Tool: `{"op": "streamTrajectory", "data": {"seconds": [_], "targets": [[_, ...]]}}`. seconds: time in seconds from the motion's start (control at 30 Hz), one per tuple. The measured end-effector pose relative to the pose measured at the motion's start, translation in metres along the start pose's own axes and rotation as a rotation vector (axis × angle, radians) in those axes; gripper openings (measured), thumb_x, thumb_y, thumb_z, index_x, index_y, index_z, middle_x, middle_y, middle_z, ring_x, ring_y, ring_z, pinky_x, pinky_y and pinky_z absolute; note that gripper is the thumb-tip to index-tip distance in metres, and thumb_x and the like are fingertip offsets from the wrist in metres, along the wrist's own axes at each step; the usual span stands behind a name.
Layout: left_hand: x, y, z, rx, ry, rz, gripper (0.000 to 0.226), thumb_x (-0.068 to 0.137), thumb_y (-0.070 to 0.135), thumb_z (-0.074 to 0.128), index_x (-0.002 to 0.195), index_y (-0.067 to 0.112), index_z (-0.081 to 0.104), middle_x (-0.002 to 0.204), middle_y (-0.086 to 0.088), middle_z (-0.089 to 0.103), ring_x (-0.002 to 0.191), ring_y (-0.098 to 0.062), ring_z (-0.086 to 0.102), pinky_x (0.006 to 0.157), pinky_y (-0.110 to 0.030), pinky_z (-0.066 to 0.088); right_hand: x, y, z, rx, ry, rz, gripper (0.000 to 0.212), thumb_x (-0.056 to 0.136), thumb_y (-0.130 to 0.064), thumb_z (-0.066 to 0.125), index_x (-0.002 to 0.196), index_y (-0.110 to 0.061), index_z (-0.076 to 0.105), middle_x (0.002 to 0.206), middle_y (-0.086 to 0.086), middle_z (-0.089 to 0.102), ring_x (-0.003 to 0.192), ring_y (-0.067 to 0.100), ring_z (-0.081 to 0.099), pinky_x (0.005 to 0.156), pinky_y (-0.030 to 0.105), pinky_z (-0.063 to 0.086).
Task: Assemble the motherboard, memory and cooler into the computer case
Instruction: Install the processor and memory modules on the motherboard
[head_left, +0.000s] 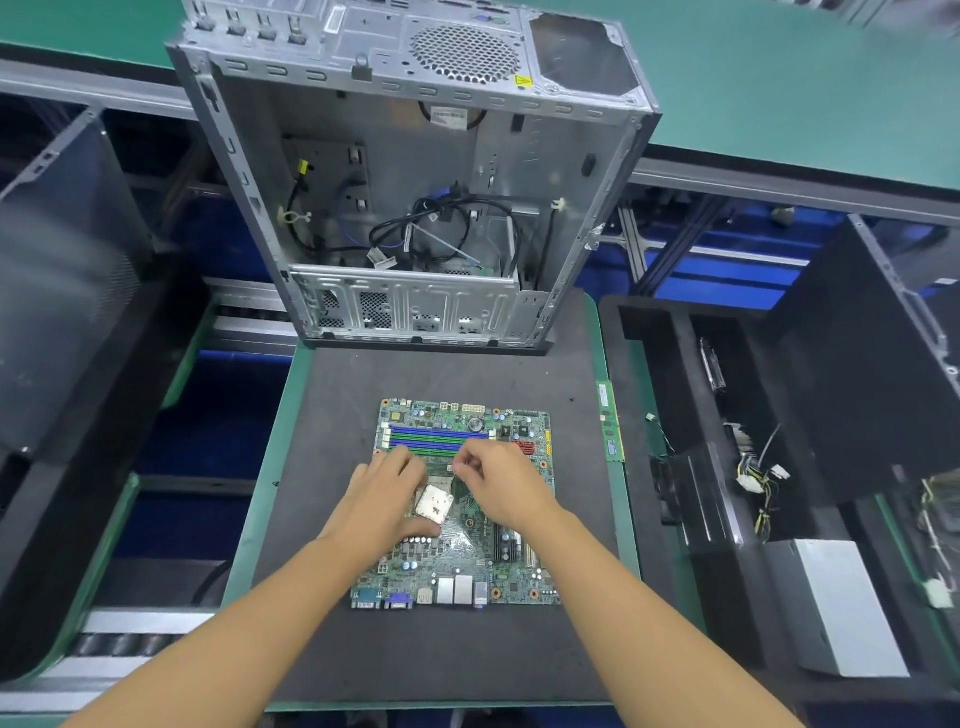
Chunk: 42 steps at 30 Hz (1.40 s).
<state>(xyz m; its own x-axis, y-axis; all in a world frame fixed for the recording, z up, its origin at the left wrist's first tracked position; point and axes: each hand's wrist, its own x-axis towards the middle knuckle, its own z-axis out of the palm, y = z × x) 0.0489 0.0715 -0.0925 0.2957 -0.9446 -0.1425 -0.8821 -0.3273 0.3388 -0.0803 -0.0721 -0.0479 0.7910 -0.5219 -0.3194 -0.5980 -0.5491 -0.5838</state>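
A green motherboard lies flat on the dark mat, with blue and green memory slots at its far side. My left hand rests on the board and holds a square silver processor tilted over the socket area. My right hand has its fingers curled and pinches something small, perhaps the socket lever, just right of the processor. The open grey computer case stands beyond the board, loose black cables inside. A green memory stick lies along the mat's right edge.
A black foam tray at the right holds parts, among them a cable bundle with white plugs and a silver box. Dark case panels stand at the left. A green bench runs behind.
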Motion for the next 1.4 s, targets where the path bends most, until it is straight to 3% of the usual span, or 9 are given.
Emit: {"op": "streamTrajectory", "data": {"seconds": [0.07,0.17,0.43,0.93,1.07,1.4], "targets": [[-0.0006,-0.0059,-0.002,-0.015,0.012,0.124,0.06,0.071,0.06,0.074,0.122,0.033,0.057,0.113,0.012,0.049,0.104,-0.012,0.048,0.087,-0.027,0.033,0.0013,0.0004,-0.0006,-0.001,-0.003,-0.002,0.012,0.103,-0.026,0.056,0.103,-0.019,0.066,0.08,-0.015,0.054,0.079,0.012,0.055,0.074,0.034,0.05],[0.0004,-0.0093,-0.0036,-0.04,0.019,0.158,0.049,0.074,0.052,0.077,0.118,0.033,0.066,0.111,0.011,0.053,0.104,-0.013,0.051,0.086,-0.028,0.032,0.002,0.0009,0.0001,-0.004,0.001,-0.005,0.012,0.103,-0.027,0.056,0.103,-0.02,0.066,0.077,-0.02,0.051,0.079,0.011,0.053,0.072,0.032,0.047],[0.0041,-0.007,0.0024,-0.164,0.002,0.027,0.042,0.08,0.052,0.071,0.115,0.032,0.061,0.107,0.018,0.047,0.104,-0.006,0.047,0.094,-0.027,0.03,0.0028,0.0,-0.0011,0.001,-0.001,-0.013,0.013,0.103,-0.025,0.056,0.103,-0.018,0.067,0.081,-0.013,0.055,0.082,0.015,0.057,0.078,0.038,0.054],[0.0045,-0.0108,0.0045,-0.186,0.022,0.035,0.042,0.076,0.056,0.074,0.111,0.034,0.066,0.104,0.022,0.052,0.102,-0.006,0.046,0.085,-0.027,0.03,0.0048,0.0005,-0.0003,0.011,-0.014,-0.012,0.014,0.103,-0.024,0.055,0.105,-0.017,0.067,0.088,-0.008,0.062,0.092,0.019,0.056,0.083,0.041,0.054],[0.0059,-0.0063,0.0035,-0.151,0.007,0.013,0.042,0.077,0.057,0.072,0.111,0.034,0.065,0.104,0.022,0.049,0.103,-0.007,0.044,0.084,-0.027,0.029,0.0051,-0.0001,-0.0013,0.004,-0.014,-0.009,0.014,0.103,-0.024,0.055,0.105,-0.017,0.067,0.088,-0.007,0.062,0.086,0.016,0.056,0.081,0.04,0.055],[0.0077,-0.0082,0.001,-0.133,-0.034,0.03,0.043,0.08,0.059,0.067,0.115,0.034,0.061,0.108,0.021,0.049,0.107,-0.004,0.044,0.091,-0.027,0.03,0.0027,-0.0022,-0.0039,-0.014,-0.023,-0.009,0.015,0.104,-0.026,0.055,0.106,-0.018,0.067,0.089,-0.008,0.06,0.087,0.015,0.055,0.08,0.038,0.054]]}}
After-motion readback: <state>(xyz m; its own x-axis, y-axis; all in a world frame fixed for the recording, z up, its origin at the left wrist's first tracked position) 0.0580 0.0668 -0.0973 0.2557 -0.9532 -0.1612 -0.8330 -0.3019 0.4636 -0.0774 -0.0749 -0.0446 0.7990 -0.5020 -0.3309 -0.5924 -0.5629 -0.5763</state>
